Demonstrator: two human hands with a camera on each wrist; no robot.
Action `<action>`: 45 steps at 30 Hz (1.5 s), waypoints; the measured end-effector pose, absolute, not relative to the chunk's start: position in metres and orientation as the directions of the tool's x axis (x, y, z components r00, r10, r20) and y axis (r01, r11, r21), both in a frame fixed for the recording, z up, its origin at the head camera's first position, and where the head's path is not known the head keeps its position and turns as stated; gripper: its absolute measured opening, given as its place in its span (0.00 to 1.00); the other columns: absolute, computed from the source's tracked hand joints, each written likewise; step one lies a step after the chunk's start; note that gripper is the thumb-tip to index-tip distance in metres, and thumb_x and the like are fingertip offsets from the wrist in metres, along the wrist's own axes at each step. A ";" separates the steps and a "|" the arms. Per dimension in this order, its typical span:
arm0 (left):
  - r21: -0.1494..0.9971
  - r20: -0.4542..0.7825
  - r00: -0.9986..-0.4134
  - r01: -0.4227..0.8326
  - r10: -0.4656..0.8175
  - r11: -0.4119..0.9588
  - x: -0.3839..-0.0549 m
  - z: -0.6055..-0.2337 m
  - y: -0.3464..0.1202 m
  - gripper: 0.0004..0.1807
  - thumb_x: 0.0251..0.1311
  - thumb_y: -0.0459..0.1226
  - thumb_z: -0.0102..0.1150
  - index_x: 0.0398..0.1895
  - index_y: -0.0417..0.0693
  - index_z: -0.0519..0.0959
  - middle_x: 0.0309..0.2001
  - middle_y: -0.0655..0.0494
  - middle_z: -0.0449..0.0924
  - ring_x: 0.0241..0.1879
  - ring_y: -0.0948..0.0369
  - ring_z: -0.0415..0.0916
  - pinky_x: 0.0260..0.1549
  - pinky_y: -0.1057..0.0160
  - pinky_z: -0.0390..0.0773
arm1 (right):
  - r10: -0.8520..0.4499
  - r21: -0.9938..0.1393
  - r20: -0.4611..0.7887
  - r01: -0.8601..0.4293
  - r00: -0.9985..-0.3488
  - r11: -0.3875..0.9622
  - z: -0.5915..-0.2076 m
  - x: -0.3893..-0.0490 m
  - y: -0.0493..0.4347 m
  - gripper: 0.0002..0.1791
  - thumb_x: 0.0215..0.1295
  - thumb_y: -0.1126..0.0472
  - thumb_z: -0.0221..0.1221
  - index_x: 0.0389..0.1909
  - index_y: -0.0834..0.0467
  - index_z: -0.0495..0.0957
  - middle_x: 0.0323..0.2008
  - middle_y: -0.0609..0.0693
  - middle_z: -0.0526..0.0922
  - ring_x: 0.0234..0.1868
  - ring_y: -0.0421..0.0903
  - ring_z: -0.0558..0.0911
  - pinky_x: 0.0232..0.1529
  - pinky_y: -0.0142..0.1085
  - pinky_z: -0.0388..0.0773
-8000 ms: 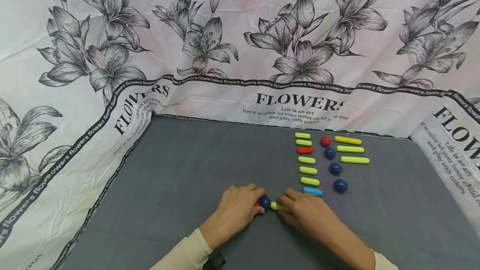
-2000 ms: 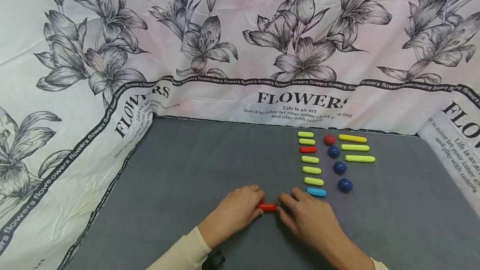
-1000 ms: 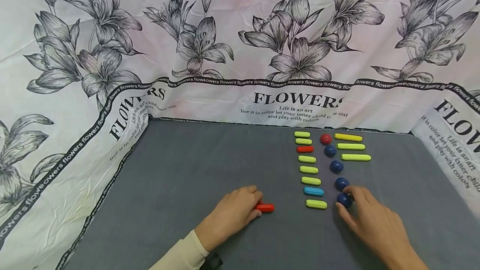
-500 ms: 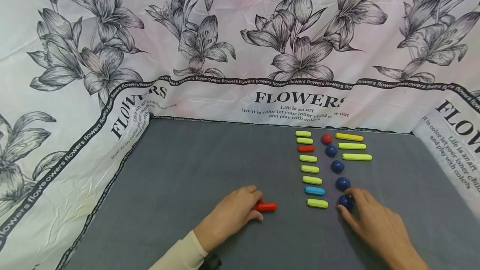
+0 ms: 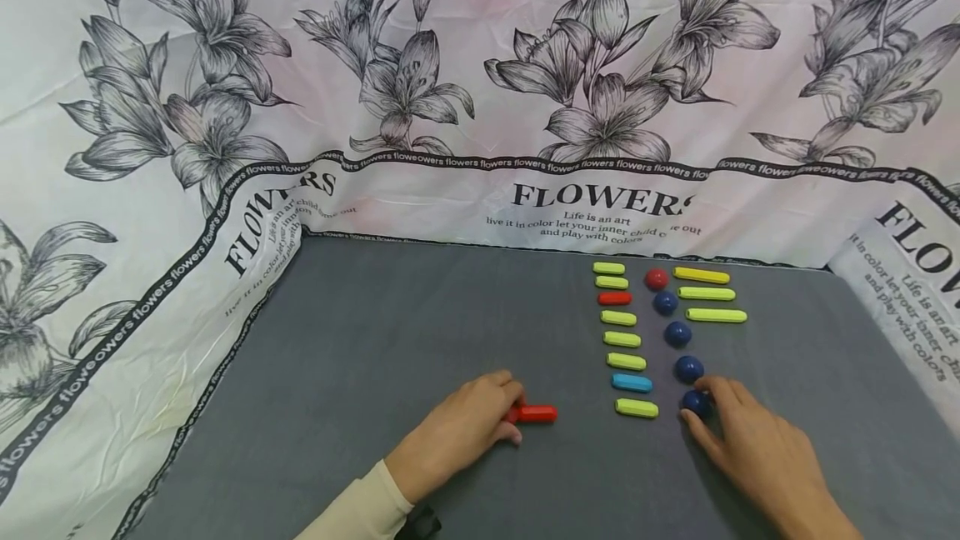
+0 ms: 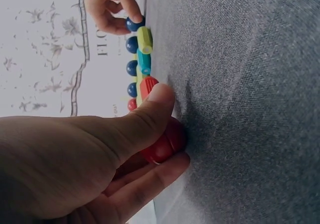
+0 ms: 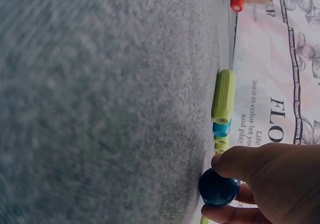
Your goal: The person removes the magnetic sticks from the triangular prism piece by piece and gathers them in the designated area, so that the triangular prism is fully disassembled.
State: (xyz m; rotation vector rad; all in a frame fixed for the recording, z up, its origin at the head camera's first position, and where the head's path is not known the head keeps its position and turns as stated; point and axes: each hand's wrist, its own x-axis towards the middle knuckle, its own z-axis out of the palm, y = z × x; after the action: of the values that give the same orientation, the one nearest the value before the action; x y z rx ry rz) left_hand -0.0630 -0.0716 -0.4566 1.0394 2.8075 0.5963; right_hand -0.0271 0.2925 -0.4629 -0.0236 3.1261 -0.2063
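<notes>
My left hand (image 5: 468,419) pinches a red ball (image 6: 170,141) between thumb and fingers, low over the grey cloth. A short red stick (image 5: 537,413) points right from that ball; they look joined. My right hand (image 5: 761,448) pinches a dark blue ball (image 7: 218,187) between thumb and fingertips, at the near end of a column of balls. Left of this ball lies a short yellow-green stick (image 5: 636,408), with a blue stick (image 5: 632,382) just beyond it. Another blue ball (image 5: 688,369) sits just behind the pinched one.
More short sticks continue the left column, among them a red stick (image 5: 615,298). A red ball (image 5: 656,278) heads the ball column. Long yellow and yellow-green sticks (image 5: 716,316) lie at the far right. Flower-printed fabric (image 5: 600,215) rises behind the grey surface.
Eight seconds ago both hands held a joined red piece, blue ball and yellow-green stick. Now that short stick lies in the left column, and my right hand has moved right with the blue ball.
</notes>
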 end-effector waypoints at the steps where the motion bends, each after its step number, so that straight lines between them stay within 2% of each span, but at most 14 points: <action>1: 0.390 0.052 -0.764 0.608 0.643 0.691 -0.063 -0.456 -0.072 0.20 0.53 0.48 0.79 0.44 0.50 0.84 0.38 0.64 0.77 0.33 0.69 0.73 0.36 0.70 0.77 | -0.015 -0.131 -0.004 -0.015 -1.000 0.991 -0.463 -0.027 0.293 0.28 0.66 0.49 0.73 0.56 0.63 0.77 0.44 0.61 0.82 0.25 0.47 0.76 0.23 0.48 0.77; 9: 0.403 0.060 -0.764 0.608 0.643 0.684 -0.064 -0.456 -0.071 0.18 0.55 0.46 0.79 0.43 0.51 0.83 0.40 0.63 0.76 0.33 0.69 0.72 0.36 0.71 0.77 | -0.011 -0.137 0.014 -0.013 -1.000 0.991 -0.461 -0.024 0.293 0.28 0.66 0.49 0.73 0.57 0.61 0.77 0.43 0.60 0.82 0.24 0.47 0.75 0.21 0.47 0.74; 16: 0.414 0.058 -0.760 0.608 0.647 0.677 -0.063 -0.461 -0.070 0.18 0.54 0.47 0.79 0.44 0.52 0.83 0.40 0.63 0.75 0.33 0.69 0.71 0.35 0.71 0.77 | -0.016 -0.145 0.056 -0.024 -0.998 0.989 -0.452 -0.019 0.291 0.30 0.66 0.48 0.72 0.60 0.61 0.76 0.47 0.63 0.79 0.23 0.49 0.75 0.21 0.49 0.73; 19: 0.437 0.047 -0.771 0.587 0.635 0.681 -0.062 -0.462 -0.070 0.18 0.54 0.46 0.79 0.44 0.52 0.82 0.39 0.64 0.74 0.31 0.69 0.71 0.34 0.72 0.76 | -0.075 -0.199 0.158 -0.107 -0.985 0.974 -0.448 -0.016 0.282 0.24 0.66 0.50 0.72 0.57 0.56 0.80 0.48 0.56 0.81 0.25 0.45 0.76 0.22 0.45 0.73; 23: 0.440 0.037 -0.780 0.574 0.625 0.690 -0.062 -0.462 -0.071 0.18 0.55 0.47 0.79 0.44 0.53 0.82 0.38 0.64 0.73 0.30 0.69 0.70 0.33 0.72 0.76 | -0.203 -0.269 0.304 -0.288 -0.931 0.919 -0.444 -0.013 0.257 0.15 0.63 0.54 0.74 0.48 0.48 0.83 0.42 0.42 0.83 0.29 0.38 0.76 0.25 0.37 0.73; 26: 0.432 0.045 -0.778 0.580 0.626 0.690 -0.062 -0.461 -0.071 0.18 0.55 0.46 0.79 0.43 0.52 0.82 0.38 0.64 0.73 0.31 0.69 0.70 0.34 0.71 0.76 | -0.292 -0.276 0.343 -0.393 -0.893 0.877 -0.444 -0.012 0.235 0.13 0.62 0.54 0.75 0.45 0.44 0.84 0.39 0.35 0.81 0.30 0.33 0.75 0.26 0.32 0.73; 31: 0.388 0.039 -0.770 0.599 0.636 0.701 -0.061 -0.462 -0.068 0.17 0.57 0.45 0.78 0.45 0.52 0.82 0.38 0.63 0.74 0.34 0.67 0.72 0.36 0.69 0.77 | -0.408 -0.275 0.317 -0.495 -0.856 0.824 -0.449 -0.017 0.205 0.12 0.63 0.52 0.75 0.46 0.45 0.85 0.40 0.35 0.83 0.29 0.29 0.78 0.25 0.29 0.74; 35: 0.379 0.022 -0.774 0.592 0.633 0.711 -0.060 -0.463 -0.067 0.17 0.58 0.45 0.77 0.47 0.53 0.84 0.41 0.63 0.75 0.33 0.68 0.73 0.35 0.68 0.78 | -0.481 -0.256 0.271 -0.544 -0.834 0.799 -0.458 -0.023 0.187 0.12 0.66 0.52 0.73 0.47 0.47 0.85 0.40 0.36 0.82 0.25 0.27 0.74 0.23 0.28 0.72; 41: 0.388 0.055 -0.776 0.596 0.629 0.703 -0.061 -0.463 -0.068 0.17 0.57 0.44 0.78 0.44 0.51 0.81 0.37 0.64 0.73 0.32 0.69 0.71 0.33 0.70 0.76 | -0.503 -0.225 0.175 -0.532 -0.846 0.816 -0.468 -0.034 0.171 0.13 0.67 0.49 0.72 0.48 0.47 0.85 0.38 0.38 0.79 0.25 0.28 0.72 0.24 0.29 0.73; 45: 0.384 0.093 -0.769 0.614 0.633 0.689 -0.062 -0.462 -0.069 0.16 0.55 0.45 0.78 0.41 0.51 0.82 0.35 0.65 0.73 0.32 0.69 0.70 0.33 0.70 0.75 | -0.513 -0.235 0.168 -0.539 -0.842 0.809 -0.473 -0.038 0.166 0.14 0.64 0.50 0.74 0.46 0.48 0.84 0.36 0.38 0.77 0.24 0.28 0.69 0.23 0.28 0.71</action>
State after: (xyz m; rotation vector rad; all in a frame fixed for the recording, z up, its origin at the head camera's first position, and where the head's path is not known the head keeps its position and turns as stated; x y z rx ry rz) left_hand -0.0623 -0.0694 -0.4623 1.0505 2.8441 0.6209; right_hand -0.0377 0.1656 -0.4735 -0.8980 3.0792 -0.4461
